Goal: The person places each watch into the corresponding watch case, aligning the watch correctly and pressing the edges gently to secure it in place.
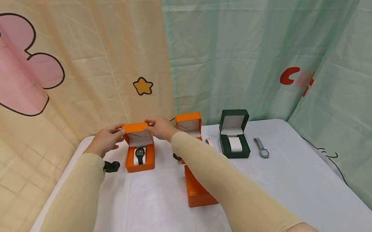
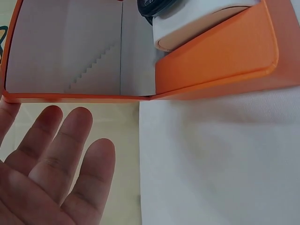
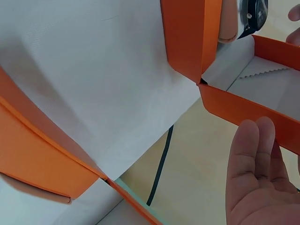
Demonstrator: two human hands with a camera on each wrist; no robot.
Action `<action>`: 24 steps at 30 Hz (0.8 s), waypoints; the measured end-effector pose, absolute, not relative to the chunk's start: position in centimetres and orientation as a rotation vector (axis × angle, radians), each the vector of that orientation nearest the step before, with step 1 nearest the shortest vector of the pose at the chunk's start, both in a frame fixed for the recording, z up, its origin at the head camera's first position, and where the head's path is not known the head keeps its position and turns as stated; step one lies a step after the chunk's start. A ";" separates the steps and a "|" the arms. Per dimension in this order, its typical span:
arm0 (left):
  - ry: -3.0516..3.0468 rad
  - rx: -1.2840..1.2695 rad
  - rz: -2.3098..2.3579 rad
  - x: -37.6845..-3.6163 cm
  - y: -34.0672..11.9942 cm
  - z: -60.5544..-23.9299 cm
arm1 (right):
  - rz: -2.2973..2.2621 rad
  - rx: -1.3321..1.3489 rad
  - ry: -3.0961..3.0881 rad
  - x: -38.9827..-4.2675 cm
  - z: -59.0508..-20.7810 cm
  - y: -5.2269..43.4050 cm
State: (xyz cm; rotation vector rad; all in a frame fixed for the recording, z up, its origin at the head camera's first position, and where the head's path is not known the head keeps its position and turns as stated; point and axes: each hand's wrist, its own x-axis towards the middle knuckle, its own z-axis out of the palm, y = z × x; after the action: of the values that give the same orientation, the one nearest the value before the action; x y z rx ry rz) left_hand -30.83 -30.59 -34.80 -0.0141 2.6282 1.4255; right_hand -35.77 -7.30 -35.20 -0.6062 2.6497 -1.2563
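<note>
An orange watch box (image 1: 140,162) stands with its lid (image 1: 135,128) raised. Inside, a black wristwatch (image 1: 140,153) is wrapped around a white cushion (image 2: 201,23). My left hand (image 1: 106,139) grips the lid's left corner by the fingertips; its other fingers (image 2: 93,183) stretch out beside the lid. At the opposite corner, my right hand (image 1: 162,128) holds the lid between thumb and fingers, with several fingers (image 3: 243,145) extended along its outside. The lid's pale lining (image 2: 61,47) faces out.
To the right stands a second open orange box (image 1: 188,119), partly hidden by my right sleeve. An orange box (image 1: 199,194) lies in front of it. Farther right are an open green watch box (image 1: 235,135) with a white cushion and a grey-strapped watch (image 1: 262,148).
</note>
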 end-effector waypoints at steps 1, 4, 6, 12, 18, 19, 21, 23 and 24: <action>2.622 -0.015 1.425 -30.8 -30.6 -34.8 | -1.255 -0.605 2.644 -35.8 -35.2 -7.3; 2.608 -0.011 1.431 -30.8 -30.7 -34.8 | -1.256 -0.607 2.629 -35.8 -35.2 -7.2; 2.599 -0.008 1.437 -30.8 -30.8 -34.9 | -1.247 -0.616 2.624 -35.8 -35.2 -7.1; 2.563 -0.016 1.473 -30.9 -30.8 -34.9 | -1.239 -0.619 2.588 -35.8 -35.0 -6.9; 2.527 -0.009 1.493 -31.0 -31.0 -35.1 | -1.188 -0.625 2.567 -35.5 -34.8 -6.8; 2.523 -0.008 1.497 -31.0 -31.0 -35.2 | -1.183 -0.625 2.563 -35.4 -34.8 -6.7; 2.522 -0.007 1.498 -30.9 -31.1 -35.2 | -1.185 -0.625 2.553 -35.3 -34.8 -6.7; 2.524 -0.007 1.498 -30.9 -31.1 -35.3 | -1.188 -0.633 2.546 -35.2 -34.8 -6.6; 2.524 -0.009 1.498 -30.9 -31.1 -35.4 | -1.192 -0.638 2.541 -35.1 -34.8 -6.6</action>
State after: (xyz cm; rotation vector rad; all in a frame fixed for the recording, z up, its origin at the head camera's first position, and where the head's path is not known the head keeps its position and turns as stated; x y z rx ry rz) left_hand -30.91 -31.10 -35.36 -0.0092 2.5240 1.4982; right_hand -35.14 -6.57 -34.80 -0.6382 2.5405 -1.1922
